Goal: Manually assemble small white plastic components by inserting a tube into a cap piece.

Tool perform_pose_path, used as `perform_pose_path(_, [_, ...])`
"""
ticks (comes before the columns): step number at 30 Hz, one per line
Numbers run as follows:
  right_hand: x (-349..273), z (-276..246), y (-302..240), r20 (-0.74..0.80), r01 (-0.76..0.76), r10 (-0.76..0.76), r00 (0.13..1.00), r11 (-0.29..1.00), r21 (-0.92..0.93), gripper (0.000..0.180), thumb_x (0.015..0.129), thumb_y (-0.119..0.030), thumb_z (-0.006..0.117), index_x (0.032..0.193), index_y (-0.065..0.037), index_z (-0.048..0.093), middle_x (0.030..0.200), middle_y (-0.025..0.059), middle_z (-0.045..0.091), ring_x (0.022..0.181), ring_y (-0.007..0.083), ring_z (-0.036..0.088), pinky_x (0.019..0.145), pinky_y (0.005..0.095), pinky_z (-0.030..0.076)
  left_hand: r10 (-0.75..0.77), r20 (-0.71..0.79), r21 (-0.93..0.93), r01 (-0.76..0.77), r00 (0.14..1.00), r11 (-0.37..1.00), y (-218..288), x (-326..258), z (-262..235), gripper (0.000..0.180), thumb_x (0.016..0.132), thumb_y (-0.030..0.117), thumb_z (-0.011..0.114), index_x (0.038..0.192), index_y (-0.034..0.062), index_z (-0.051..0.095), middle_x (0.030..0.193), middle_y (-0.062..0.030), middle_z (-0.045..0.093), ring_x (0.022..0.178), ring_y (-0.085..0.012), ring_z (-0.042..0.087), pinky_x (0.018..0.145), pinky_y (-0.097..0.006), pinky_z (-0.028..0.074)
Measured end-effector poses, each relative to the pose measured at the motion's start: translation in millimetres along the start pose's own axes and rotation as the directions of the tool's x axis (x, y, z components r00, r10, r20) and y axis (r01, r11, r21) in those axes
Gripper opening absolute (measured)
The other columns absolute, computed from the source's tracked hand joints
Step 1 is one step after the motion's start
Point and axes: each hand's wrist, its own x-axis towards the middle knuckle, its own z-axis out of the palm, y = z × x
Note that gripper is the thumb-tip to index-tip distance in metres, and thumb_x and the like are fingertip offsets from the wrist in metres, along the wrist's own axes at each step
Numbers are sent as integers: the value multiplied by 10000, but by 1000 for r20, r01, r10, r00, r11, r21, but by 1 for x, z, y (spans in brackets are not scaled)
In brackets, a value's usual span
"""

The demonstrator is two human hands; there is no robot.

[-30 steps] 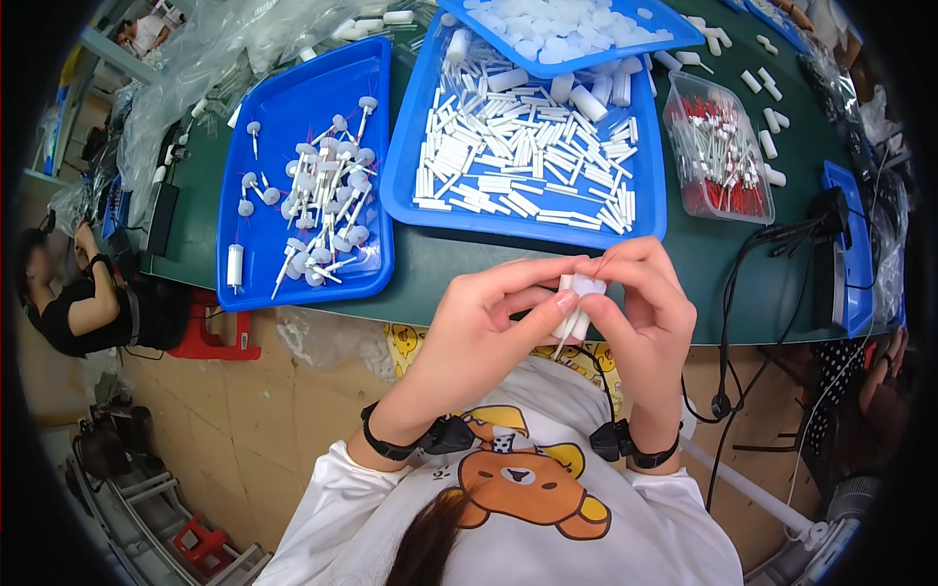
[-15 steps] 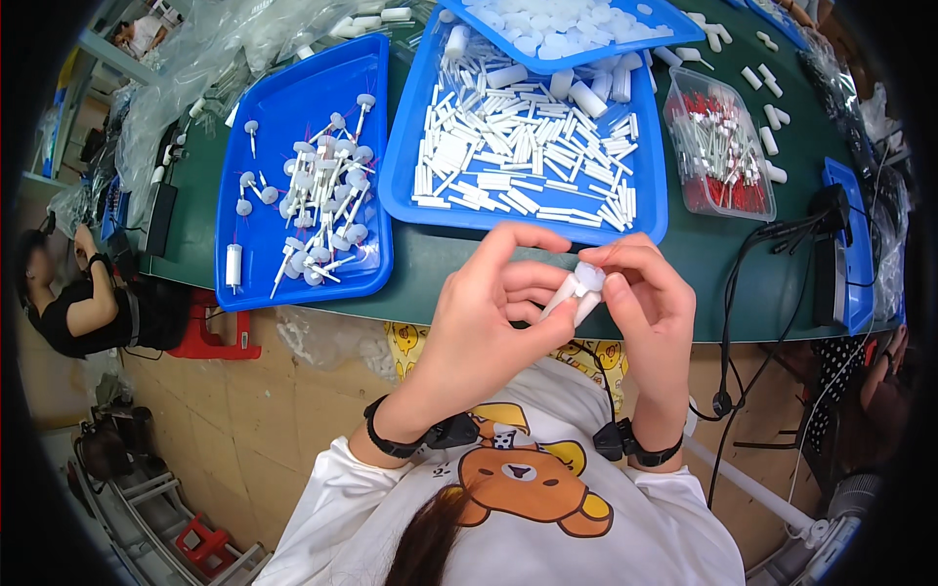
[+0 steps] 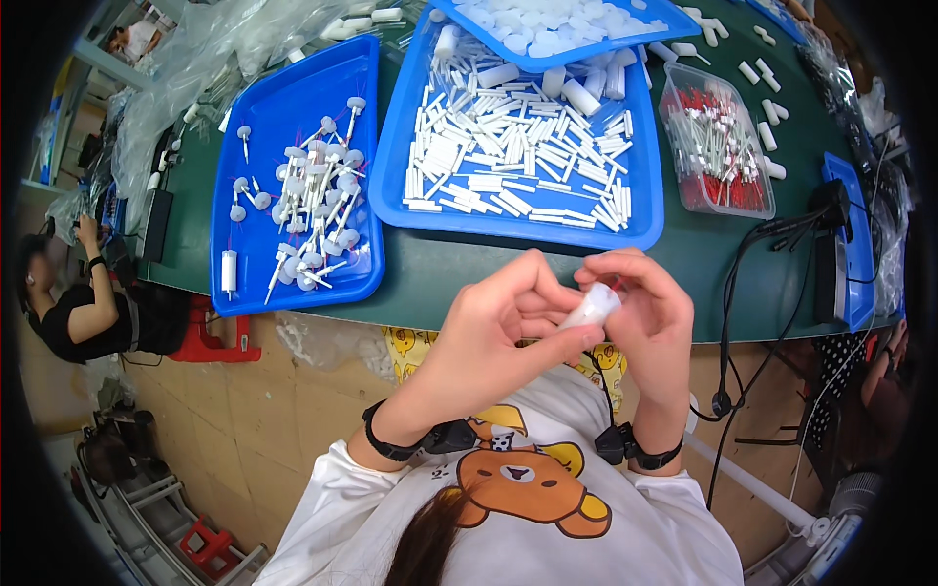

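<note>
Above the table's near edge, a white plastic cylinder (image 3: 590, 309) lies tilted between my two hands. My left hand (image 3: 513, 327) is closed round its lower left part, thumb laid along the near side. The curled fingers of my right hand (image 3: 650, 311) close about its upper right end, where a milky cap shows. A small bit of red, perhaps thin wire, peeps out by the right fingers; most of it is hidden. Beyond the hands, a blue tray (image 3: 508, 227) holds many short white tubes and some thicker white cylinders.
At left, another blue tray (image 3: 220, 186) holds wired white pieces with round caps. A blue tray of translucent discs (image 3: 576, 29) overlaps the middle one. A clear box (image 3: 718, 142) of red-wired parts, loose white cylinders and black cables (image 3: 772, 239) lie right. Another person (image 3: 93, 308) sits at left.
The cylinder has turned, its capped end now toward the upper right. Only one white cylinder shows where two white pieces showed side by side. My right fingers have curled, and red shows beside them.
</note>
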Motion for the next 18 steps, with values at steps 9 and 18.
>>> perform_pose_path(9, [-8,-18,6,134,65,-71,988,997,50,395,642,79,744,1020,47,636,1129,153,537,1011,208,554,856,321,464,-125,140,-83,138,982,987,-9,8,4,98,867,-22,589,943,-36,527,944,-123,639,822,-135,626,687,-245,525])
perform_pose_path(18, [-8,-20,2,-221,130,-72,973,958,257,118,871,-66,582,961,1,545,964,163,613,946,225,577,852,366,449,24,-59,188,-12,998,982,-12,28,9,125,898,69,579,951,-44,583,884,-97,661,814,-116,636,718,-235,513])
